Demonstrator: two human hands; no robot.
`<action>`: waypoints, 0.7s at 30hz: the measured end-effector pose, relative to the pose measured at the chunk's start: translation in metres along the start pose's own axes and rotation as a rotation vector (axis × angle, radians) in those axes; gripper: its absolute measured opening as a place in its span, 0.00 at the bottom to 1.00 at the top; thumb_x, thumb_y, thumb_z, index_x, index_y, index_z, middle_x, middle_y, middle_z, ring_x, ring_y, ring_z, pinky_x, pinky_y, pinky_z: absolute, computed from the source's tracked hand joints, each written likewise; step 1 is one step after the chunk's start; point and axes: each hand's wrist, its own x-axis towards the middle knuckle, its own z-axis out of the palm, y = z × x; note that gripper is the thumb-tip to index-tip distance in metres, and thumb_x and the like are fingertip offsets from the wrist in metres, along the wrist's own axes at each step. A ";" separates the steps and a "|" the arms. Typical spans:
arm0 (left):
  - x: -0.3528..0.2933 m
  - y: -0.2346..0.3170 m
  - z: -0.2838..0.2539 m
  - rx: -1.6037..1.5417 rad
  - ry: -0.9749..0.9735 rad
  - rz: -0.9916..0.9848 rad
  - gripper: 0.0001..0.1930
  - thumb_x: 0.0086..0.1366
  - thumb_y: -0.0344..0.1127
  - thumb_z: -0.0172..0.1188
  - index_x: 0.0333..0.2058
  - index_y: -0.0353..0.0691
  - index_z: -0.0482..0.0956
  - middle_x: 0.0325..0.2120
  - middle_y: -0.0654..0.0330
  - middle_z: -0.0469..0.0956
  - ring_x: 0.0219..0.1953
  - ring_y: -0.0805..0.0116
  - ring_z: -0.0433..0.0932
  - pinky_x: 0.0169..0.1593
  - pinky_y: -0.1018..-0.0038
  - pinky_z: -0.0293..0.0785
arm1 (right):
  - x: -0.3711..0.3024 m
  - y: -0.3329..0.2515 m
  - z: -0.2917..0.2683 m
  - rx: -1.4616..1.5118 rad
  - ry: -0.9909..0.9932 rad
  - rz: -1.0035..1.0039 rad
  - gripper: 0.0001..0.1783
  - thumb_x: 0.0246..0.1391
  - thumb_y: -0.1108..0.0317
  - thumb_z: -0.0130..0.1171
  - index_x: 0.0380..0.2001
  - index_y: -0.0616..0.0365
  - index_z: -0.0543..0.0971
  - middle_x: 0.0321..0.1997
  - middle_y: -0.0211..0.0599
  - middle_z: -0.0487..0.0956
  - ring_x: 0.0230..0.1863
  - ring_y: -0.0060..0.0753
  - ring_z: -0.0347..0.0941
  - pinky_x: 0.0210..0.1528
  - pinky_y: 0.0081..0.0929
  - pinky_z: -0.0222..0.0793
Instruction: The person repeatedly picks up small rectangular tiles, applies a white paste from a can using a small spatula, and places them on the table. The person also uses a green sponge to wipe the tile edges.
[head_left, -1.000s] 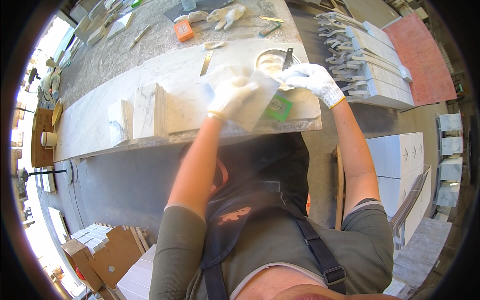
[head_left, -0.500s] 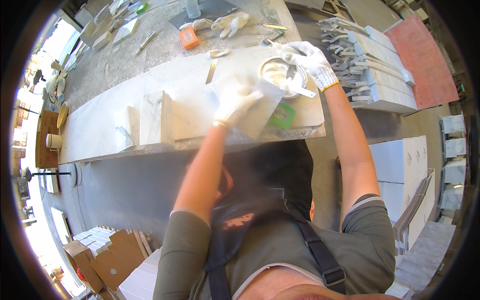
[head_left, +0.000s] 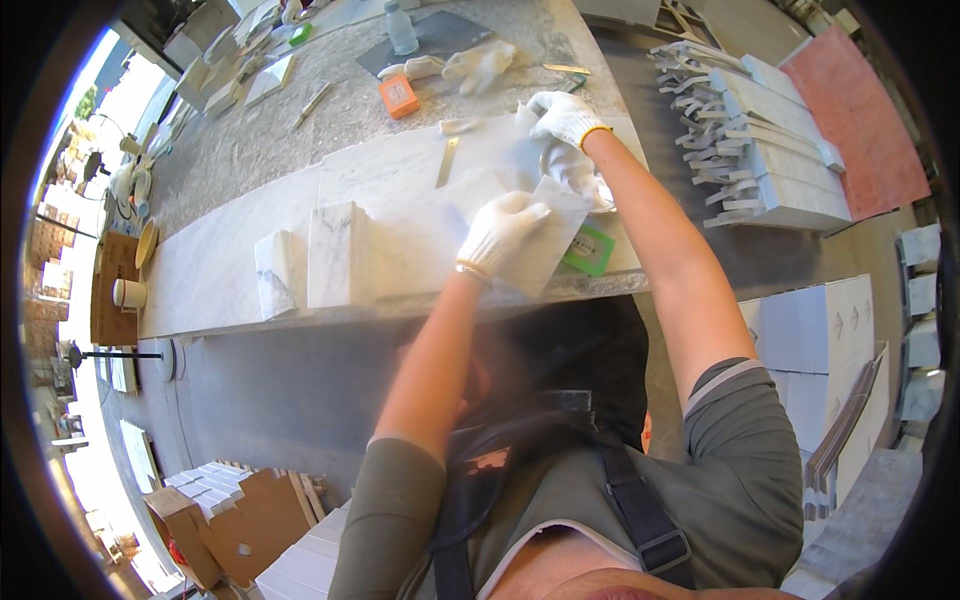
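My left hand (head_left: 503,232), in a white knitted glove, is closed on a flat white-grey marble tile (head_left: 555,235), thumb on its face. The tile is tilted above the front of a marble slab (head_left: 390,180). My right hand (head_left: 565,118), gloved as well, is farther back with its fingers pinched around something small and pale that I cannot make out. Below it stands a round tin of white paste (head_left: 572,172), partly hidden by my right wrist and forearm. A green box (head_left: 590,250) lies just right of the tile.
Marble blocks (head_left: 338,255) stand upright on the slab's left part. Behind lie a metal strip (head_left: 447,162), an orange box (head_left: 399,96), spare gloves (head_left: 478,66) and a clear bottle (head_left: 401,28). Stacked marble pieces (head_left: 775,165) stand right of the table.
My right hand has moved left and away from beside the tin, with its fingers now pinched. My left hand still holds the tile, slightly shifted. The whole view has moved a little.
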 end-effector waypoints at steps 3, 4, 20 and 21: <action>-0.001 0.002 0.000 -0.021 -0.003 -0.019 0.22 0.68 0.48 0.64 0.50 0.35 0.86 0.40 0.52 0.87 0.43 0.65 0.84 0.50 0.67 0.79 | 0.003 0.009 0.002 0.095 -0.057 0.010 0.24 0.39 0.70 0.76 0.46 0.51 0.87 0.47 0.38 0.88 0.51 0.36 0.84 0.55 0.34 0.78; -0.001 0.003 0.000 -0.038 -0.005 -0.028 0.22 0.68 0.48 0.64 0.50 0.35 0.86 0.40 0.53 0.87 0.42 0.65 0.84 0.50 0.67 0.79 | 0.002 0.010 0.001 0.100 -0.067 0.034 0.23 0.40 0.71 0.75 0.45 0.51 0.88 0.47 0.38 0.89 0.51 0.36 0.84 0.55 0.34 0.78; 0.003 0.000 -0.002 -0.040 -0.016 -0.071 0.22 0.70 0.45 0.68 0.52 0.32 0.84 0.40 0.64 0.84 0.41 0.78 0.78 0.48 0.77 0.75 | -0.199 -0.010 -0.071 -0.505 0.075 0.235 0.28 0.61 0.34 0.55 0.48 0.41 0.88 0.49 0.38 0.87 0.51 0.49 0.82 0.55 0.44 0.76; 0.004 -0.001 -0.002 -0.044 -0.005 -0.063 0.22 0.70 0.45 0.69 0.52 0.32 0.84 0.40 0.64 0.84 0.42 0.78 0.78 0.48 0.77 0.75 | -0.207 -0.008 -0.067 -0.475 0.061 0.242 0.29 0.60 0.34 0.56 0.48 0.41 0.88 0.50 0.37 0.87 0.51 0.49 0.82 0.55 0.44 0.76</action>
